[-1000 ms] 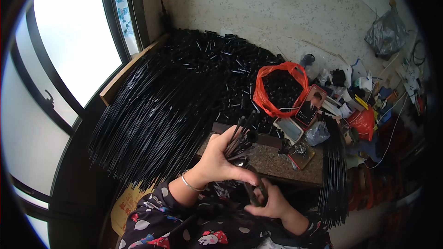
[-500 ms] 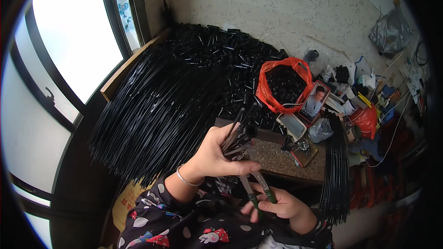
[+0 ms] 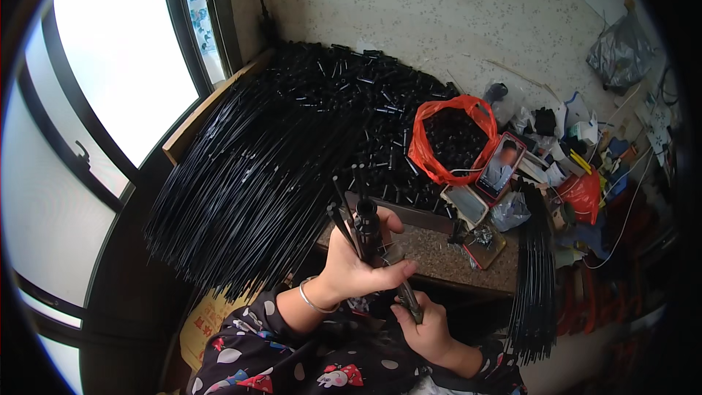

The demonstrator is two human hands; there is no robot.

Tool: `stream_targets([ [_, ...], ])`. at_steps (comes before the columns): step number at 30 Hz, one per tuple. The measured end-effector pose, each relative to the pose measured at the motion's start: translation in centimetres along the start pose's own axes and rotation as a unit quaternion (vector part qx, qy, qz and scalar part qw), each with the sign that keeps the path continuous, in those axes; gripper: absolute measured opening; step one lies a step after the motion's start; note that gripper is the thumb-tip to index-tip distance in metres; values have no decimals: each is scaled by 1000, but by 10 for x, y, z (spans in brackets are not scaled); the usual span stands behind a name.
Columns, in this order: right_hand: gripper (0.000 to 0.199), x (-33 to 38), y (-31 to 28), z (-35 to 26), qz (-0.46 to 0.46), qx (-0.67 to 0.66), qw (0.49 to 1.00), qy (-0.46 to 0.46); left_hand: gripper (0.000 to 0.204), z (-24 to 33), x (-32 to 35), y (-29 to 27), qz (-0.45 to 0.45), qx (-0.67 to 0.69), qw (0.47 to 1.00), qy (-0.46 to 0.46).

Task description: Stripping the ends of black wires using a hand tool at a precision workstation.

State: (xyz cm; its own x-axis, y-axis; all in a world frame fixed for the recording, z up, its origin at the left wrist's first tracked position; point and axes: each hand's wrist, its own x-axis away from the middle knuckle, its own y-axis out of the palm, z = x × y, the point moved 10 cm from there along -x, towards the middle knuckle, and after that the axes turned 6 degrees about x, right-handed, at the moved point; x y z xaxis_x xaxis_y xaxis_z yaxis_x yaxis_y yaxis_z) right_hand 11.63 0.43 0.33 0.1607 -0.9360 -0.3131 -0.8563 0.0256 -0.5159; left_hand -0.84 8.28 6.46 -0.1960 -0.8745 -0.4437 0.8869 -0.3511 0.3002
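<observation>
My left hand [image 3: 355, 267], with a silver bangle at the wrist, is closed around several thin black rods [image 3: 341, 212]. Their ends fan up above the fingers, beside a thicker black tubular piece [image 3: 367, 221] in the same grip. Just below, my right hand [image 3: 433, 329] is wrapped round the handles of a pair of pliers [image 3: 409, 303], which are squeezed together. The jaws reach up to my left hand, which partly hides them, so what they bite on cannot be made out.
A big heap of long black rods [image 3: 234, 190] covers the left, with short black tubes [image 3: 365, 80] behind. At the right are a red plastic bag [image 3: 420, 153] of small black parts, a phone [image 3: 502, 164], an open case [image 3: 466, 203] and another rod bundle [image 3: 536, 278].
The spread green plier handles have come together in my right hand. My left hand has turned, bringing the rods more upright and the tubular piece into clearer sight.
</observation>
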Motion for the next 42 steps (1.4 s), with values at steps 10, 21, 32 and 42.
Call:
stream_targets([
  [10, 12, 4, -9, 19, -74, 27, 995, 65, 38, -13, 9, -11, 33, -39, 999, -20],
  [21, 14, -58, -36, -28, 37, -325, 945, -27, 23, -18, 21, 22, -86, -11, 996, -6],
  [32, 24, -52, -38, -32, 73, -313, 946, -46, 33, -32, 26, 13, -79, 62, 995, 10],
  [42, 36, -59, -45, -8, 118, -160, 980, -7, 34, -35, 25, 16, -93, 50, 994, -29],
])
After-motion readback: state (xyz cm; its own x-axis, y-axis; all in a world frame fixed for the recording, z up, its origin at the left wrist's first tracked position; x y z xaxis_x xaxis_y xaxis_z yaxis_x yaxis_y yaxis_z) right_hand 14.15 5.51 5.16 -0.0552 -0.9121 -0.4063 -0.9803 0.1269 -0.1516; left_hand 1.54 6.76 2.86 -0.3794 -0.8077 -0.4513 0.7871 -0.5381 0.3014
